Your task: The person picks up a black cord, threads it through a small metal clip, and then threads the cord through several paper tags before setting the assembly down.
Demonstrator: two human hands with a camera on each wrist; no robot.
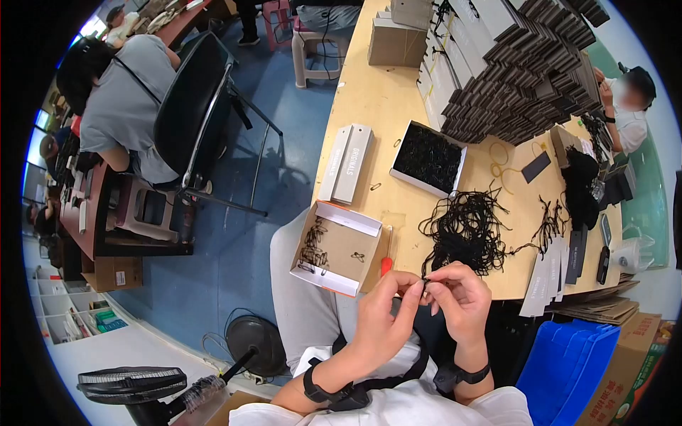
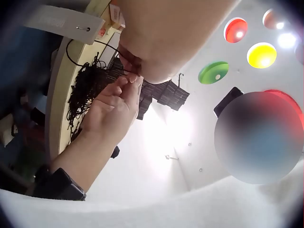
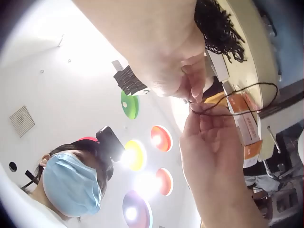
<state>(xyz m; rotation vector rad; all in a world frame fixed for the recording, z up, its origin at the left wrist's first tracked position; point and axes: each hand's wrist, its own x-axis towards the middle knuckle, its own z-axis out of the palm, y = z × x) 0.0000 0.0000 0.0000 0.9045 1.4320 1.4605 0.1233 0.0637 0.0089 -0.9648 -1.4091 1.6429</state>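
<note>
Both hands meet at the table's front edge in the head view, fingertips nearly touching. My left hand (image 1: 387, 319) and right hand (image 1: 460, 302) pinch a thin black cord (image 3: 237, 114) between thumbs and fingers. The cord forms a loop hanging out from the fingertips in the right wrist view; in the left wrist view the loop (image 2: 69, 53) passes near a grey tag (image 2: 71, 24) with a safety pin. Just beyond the hands lies a loose pile of black cords (image 1: 465, 231). What the fingertips hold at the cord's end is mostly hidden.
An open box (image 1: 334, 275) with safety pins lies left of the hands, beside a red-handled tool (image 1: 386, 265). Behind are grey tags (image 1: 351, 165), a white box of black pieces (image 1: 428, 157) and tall tag stacks (image 1: 497, 78). A blue bin (image 1: 568, 366) stands at right.
</note>
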